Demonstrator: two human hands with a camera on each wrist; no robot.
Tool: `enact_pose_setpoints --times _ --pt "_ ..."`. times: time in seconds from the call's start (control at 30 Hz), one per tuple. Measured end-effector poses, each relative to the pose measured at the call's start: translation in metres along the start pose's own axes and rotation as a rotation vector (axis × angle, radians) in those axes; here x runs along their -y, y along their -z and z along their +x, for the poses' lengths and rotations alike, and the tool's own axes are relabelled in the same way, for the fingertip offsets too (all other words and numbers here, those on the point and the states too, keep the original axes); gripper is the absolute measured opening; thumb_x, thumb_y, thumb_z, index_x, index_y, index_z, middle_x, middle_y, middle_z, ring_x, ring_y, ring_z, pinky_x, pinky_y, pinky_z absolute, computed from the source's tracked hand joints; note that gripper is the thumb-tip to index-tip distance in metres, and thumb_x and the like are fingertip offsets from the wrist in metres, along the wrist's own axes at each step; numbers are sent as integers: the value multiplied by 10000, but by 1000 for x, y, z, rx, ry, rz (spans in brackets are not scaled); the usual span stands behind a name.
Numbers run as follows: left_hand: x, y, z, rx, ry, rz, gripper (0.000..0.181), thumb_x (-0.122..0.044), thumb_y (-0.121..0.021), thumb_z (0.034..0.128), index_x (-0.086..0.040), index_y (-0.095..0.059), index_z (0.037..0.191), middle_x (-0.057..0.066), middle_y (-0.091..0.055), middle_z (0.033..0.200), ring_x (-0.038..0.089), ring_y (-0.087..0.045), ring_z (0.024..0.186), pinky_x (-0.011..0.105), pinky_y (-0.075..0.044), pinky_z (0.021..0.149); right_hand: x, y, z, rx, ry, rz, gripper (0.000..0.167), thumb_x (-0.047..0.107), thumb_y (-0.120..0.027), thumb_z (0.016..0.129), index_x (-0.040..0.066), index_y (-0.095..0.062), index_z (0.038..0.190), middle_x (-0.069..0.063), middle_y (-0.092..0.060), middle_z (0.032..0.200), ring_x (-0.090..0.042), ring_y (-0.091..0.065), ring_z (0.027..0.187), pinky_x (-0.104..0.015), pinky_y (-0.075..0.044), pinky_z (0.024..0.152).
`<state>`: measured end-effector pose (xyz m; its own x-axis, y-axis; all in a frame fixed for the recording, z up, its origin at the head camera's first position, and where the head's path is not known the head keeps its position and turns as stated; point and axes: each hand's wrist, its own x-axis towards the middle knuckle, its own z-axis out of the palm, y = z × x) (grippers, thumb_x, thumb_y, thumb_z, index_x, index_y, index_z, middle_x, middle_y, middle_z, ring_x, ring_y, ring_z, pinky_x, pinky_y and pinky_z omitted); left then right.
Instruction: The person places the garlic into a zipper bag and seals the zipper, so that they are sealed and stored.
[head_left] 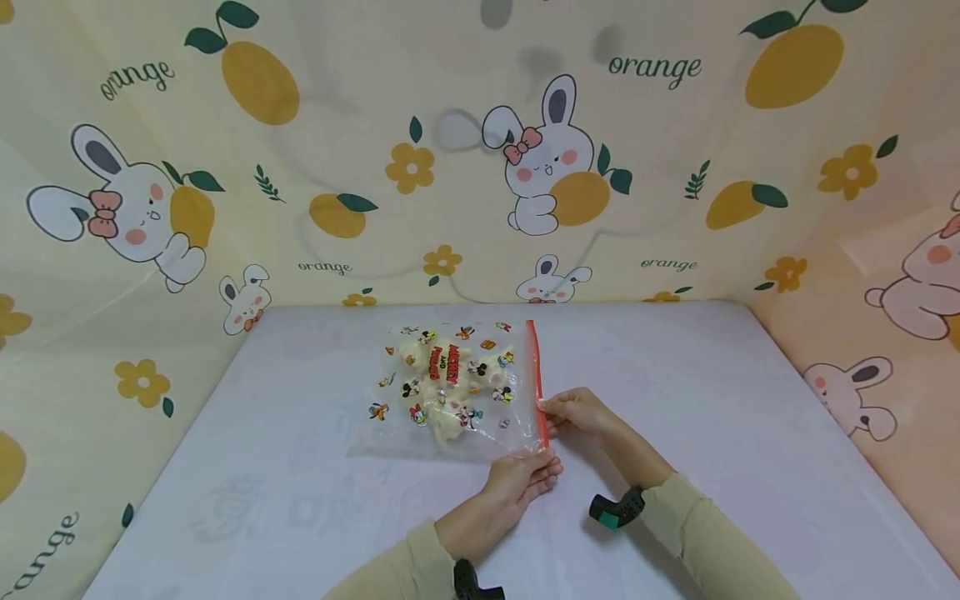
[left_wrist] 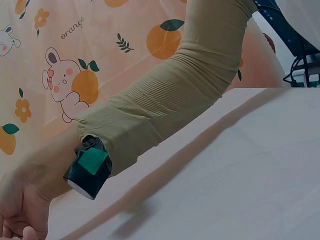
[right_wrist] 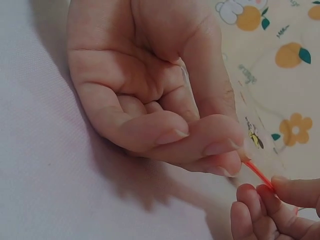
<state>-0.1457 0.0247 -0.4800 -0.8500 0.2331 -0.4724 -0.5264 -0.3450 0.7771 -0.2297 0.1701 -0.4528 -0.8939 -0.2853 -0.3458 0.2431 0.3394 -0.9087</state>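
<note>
A clear zip bag (head_left: 390,375) printed with small cartoon figures and red lettering lies flat on the table. Inside it is a cream, lumpy, branching object (head_left: 447,425) whose kind I cannot tell. Along the bag's right edge runs a red zip strip (head_left: 536,358). My right hand (head_left: 581,412) pinches this strip below its middle. At the strip's near end, by the bag's lower right corner, my left hand (head_left: 517,483) pinches the edge between thumb and fingers. Both hands show up close in the right wrist view, the right hand (right_wrist: 145,95) large and the left hand (right_wrist: 275,215) small.
The table (head_left: 300,500) has a white cover. Behind and beside it hangs a cloth (head_left: 450,83) printed with rabbits and oranges. Each wrist bears a black device, one with a green patch (left_wrist: 93,160). Dark cables (left_wrist: 300,67) show at the left wrist view's upper right.
</note>
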Motion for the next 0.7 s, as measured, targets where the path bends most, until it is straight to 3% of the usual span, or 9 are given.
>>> enact_pose_setpoints --times 0.23,0.7 --pt "-1 -1 -1 -4 0 -2 235 -122 -618 931 63 -630 1075 -41 -688 722 33 -646 700 178 -553 701 1 1 2 22 20 35 363 157 -585 948 -180 -623 1078 79 -668 640 -42 -633 610 -196 -559 633" --pt "-2 0 -1 -9 18 1 212 -132 -624 928 39 -649 1051 -26 -701 750 40 -657 715 183 -560 716 1 3 11 -16 -4 29 352 170 -589 947 -155 -642 1073 81 -666 649 -51 -631 624 -197 -550 641"
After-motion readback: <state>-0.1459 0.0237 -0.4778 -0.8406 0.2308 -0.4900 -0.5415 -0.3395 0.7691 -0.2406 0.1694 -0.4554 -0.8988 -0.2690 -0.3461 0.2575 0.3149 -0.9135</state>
